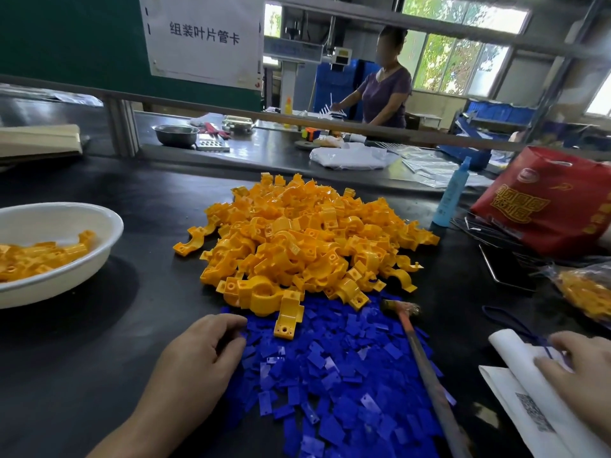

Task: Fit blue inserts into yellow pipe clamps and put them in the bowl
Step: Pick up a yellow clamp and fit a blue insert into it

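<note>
The white bowl (59,219) at our left holds a shallow layer of finished clamps (36,256), while the loose yellow pipe clamps (304,236) are piled mid-table, their near edge overlapping the heap of blue inserts (347,375). One front clamp (288,317) lies with its long axis pointing toward us, drilled foot nearest. Our left hand (201,355) rests loosely curled on the inserts' left edge, and we cannot tell whether it has hold of one; our right hand (582,368) lies, fingers bent, on white paper (515,391).
</note>
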`<act>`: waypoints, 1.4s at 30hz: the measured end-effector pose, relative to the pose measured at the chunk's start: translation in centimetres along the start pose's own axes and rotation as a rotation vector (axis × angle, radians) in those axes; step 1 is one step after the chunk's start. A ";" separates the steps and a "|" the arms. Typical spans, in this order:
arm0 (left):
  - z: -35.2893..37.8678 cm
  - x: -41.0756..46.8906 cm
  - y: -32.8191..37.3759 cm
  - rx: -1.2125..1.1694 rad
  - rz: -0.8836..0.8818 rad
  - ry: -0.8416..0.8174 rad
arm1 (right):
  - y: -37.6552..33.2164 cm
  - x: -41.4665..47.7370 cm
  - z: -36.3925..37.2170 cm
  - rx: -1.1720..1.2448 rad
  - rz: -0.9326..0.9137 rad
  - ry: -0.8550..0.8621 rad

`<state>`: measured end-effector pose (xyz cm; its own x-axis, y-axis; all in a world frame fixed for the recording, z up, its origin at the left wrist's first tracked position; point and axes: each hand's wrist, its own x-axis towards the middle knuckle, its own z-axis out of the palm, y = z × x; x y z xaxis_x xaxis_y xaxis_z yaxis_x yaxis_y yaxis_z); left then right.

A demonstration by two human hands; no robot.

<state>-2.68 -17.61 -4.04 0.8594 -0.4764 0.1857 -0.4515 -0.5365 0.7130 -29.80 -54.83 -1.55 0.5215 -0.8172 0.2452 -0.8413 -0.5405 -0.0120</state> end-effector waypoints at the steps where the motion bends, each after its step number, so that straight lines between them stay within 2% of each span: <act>1: 0.1 0.0 0.2 0.020 0.023 0.008 | -2.2 -0.9 -1.2 0.032 -0.010 -0.004; 3: 0.3 0.1 0.3 0.041 0.041 0.029 | -7.4 -3.0 -3.2 0.111 -0.163 -0.021; 7: 0.3 0.3 0.2 0.055 0.029 0.066 | -18.2 -6.1 -4.6 0.260 -0.622 -0.199; 11: 0.1 0.5 -0.2 0.085 0.034 0.053 | -26.1 -6.3 -2.8 0.246 -0.785 -0.200; 14: -0.1 0.5 0.0 0.078 0.093 -0.004 | -28.7 -5.8 -1.0 0.169 -0.780 -0.170; 20: 0.1 0.3 0.1 0.069 0.162 -0.015 | -27.9 -5.4 0.1 0.264 -0.757 -0.007; 22: 0.0 0.2 0.1 0.068 0.179 -0.011 | -27.1 -5.3 -0.1 0.329 -0.739 -0.021; 26: -0.2 -0.2 0.5 0.027 0.259 -0.032 | -25.4 -6.0 -1.9 0.617 -0.663 -0.153; 30: -0.1 -0.5 1.3 0.039 0.550 0.009 | -24.6 -7.2 -4.3 1.024 -0.540 -0.533; 33: 0.4 -0.6 2.2 -0.011 0.644 0.075 | -24.2 -7.7 -5.5 1.093 -0.530 -0.688; 36: 0.4 -0.6 2.2 -0.066 0.586 0.110 | -23.5 -7.7 -5.8 1.127 -0.494 -0.756; 37: 0.3 -0.5 2.2 -0.077 0.545 0.117 | -23.3 -7.6 -5.8 1.086 -0.497 -0.719; 38: 0.1 -0.5 2.2 -0.102 0.489 0.125 | -23.0 -7.5 -5.8 0.944 -0.539 -0.629; 41: -0.4 -0.5 2.4 -0.248 0.259 0.142 | -22.6 -7.3 -5.1 0.165 -0.743 -0.309; 42: -0.5 -0.4 2.4 -0.303 0.190 0.131 | -22.8 -7.4 -4.7 0.030 -0.758 -0.291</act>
<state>-4.01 -18.33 -2.01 0.7992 -0.4442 0.4049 -0.5315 -0.2076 0.8212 -15.21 -35.51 1.49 0.9677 -0.2436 -0.0651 -0.2422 -0.9698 0.0288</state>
